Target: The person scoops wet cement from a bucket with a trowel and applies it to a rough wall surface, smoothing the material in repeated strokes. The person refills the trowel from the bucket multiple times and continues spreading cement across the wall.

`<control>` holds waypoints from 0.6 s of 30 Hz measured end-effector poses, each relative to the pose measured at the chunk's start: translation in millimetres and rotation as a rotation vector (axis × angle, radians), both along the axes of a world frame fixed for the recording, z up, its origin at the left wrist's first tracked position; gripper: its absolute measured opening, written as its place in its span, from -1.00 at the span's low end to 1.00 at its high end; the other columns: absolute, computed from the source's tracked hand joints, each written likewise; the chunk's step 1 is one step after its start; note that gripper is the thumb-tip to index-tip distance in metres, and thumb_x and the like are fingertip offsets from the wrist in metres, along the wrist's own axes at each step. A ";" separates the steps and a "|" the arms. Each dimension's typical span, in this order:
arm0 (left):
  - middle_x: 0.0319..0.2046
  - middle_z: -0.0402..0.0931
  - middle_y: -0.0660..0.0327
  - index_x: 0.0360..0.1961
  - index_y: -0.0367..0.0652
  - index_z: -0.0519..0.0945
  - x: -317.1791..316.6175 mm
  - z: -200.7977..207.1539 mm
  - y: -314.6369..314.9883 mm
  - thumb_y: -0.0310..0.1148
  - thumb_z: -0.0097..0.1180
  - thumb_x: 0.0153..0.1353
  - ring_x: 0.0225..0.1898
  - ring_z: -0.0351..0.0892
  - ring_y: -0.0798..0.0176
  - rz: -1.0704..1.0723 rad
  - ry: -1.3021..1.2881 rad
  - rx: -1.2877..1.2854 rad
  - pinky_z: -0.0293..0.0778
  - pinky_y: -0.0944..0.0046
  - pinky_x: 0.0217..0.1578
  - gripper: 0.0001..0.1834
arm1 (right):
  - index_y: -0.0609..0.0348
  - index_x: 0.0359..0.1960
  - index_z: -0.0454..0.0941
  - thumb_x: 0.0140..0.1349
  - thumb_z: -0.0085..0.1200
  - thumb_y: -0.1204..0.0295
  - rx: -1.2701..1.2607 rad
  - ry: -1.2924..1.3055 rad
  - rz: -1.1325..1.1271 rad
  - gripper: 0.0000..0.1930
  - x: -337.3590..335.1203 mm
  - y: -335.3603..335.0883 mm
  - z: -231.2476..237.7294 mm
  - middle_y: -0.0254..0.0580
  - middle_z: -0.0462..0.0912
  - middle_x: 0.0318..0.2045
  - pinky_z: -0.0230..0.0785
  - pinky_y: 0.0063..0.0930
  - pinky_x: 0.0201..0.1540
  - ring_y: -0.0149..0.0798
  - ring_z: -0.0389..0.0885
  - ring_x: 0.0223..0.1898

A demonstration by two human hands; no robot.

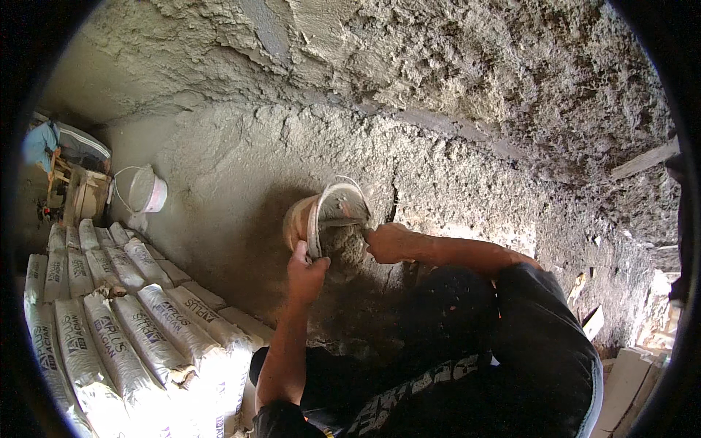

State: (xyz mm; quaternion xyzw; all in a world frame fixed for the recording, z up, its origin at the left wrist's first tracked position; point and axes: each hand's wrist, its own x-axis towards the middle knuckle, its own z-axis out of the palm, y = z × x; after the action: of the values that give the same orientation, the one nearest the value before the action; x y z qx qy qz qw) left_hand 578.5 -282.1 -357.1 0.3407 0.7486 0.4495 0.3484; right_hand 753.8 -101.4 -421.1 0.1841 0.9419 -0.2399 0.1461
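Observation:
A bucket [298, 219] with a pale rim and a wire handle is tilted over, its mouth facing right. My left hand [307, 274] is closed on the lower part of its rim. Wet grey mortar [343, 244] lies at the bucket's mouth and on the ground just below it. My right hand [391, 243] is closed around the handle of what looks like a trowel [342, 222], whose blade reaches into the bucket. The fingers hide most of that handle.
Stacked white bags [146, 328] fill the lower left. A second bucket [155, 196] with grey contents stands beyond them, near a wooden frame [87, 193]. Rough mortar-covered wall [467, 73] rises ahead. A wooden piece [646, 157] juts out at right; pale boards [624, 387] lie lower right.

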 end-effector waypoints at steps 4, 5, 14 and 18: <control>-0.10 0.63 0.07 0.02 -0.33 0.55 14.5 -7.6 -2.7 -0.47 0.25 0.07 -0.09 0.54 0.32 0.004 -0.015 -0.022 0.48 0.25 -0.07 -0.56 | 0.46 0.05 0.38 0.40 -0.02 0.30 0.011 0.024 0.000 -0.60 3.4 0.5 -11.3 0.14 0.70 -0.47 0.57 0.08 -0.33 0.16 0.75 -0.38; -0.08 0.62 0.05 0.02 -0.33 0.55 17.1 -9.8 -3.0 -0.47 0.24 0.07 -0.07 0.54 0.32 -0.015 -0.058 0.036 0.49 0.24 -0.06 -0.56 | 0.38 -0.08 0.47 0.43 -0.04 0.28 -0.162 0.098 -0.255 -0.68 4.8 0.4 -14.7 0.13 0.69 -0.48 0.56 0.08 -0.38 0.11 0.75 -0.41; -0.21 0.59 0.24 -0.10 -0.27 0.55 -1.4 -22.3 -19.9 -0.52 0.26 0.07 -0.19 0.48 0.35 0.087 -0.091 0.127 0.46 0.28 -0.13 -0.67 | 0.27 -0.19 0.55 0.41 0.05 0.11 -0.260 0.000 0.248 -0.62 25.9 -16.7 11.7 0.02 0.65 -0.37 0.53 -0.03 -0.19 -0.03 0.70 -0.35; -0.19 0.58 0.29 -0.08 -0.25 0.57 -8.3 -27.0 -20.8 -0.51 0.25 0.10 -0.23 0.44 0.40 0.142 -0.164 0.153 0.44 0.31 -0.17 -0.69 | 0.28 0.00 0.54 0.42 -0.07 0.26 -0.050 -0.226 0.183 -0.67 30.4 12.5 57.6 0.17 0.67 -0.13 0.59 0.04 -0.08 0.06 0.73 -0.18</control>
State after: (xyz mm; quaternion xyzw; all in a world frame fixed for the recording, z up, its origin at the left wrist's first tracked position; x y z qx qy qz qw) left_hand 570.2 -302.9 -384.1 0.2745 0.7033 0.5552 0.3488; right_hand 784.2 -88.9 -363.5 0.1196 0.9260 -0.2269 0.2771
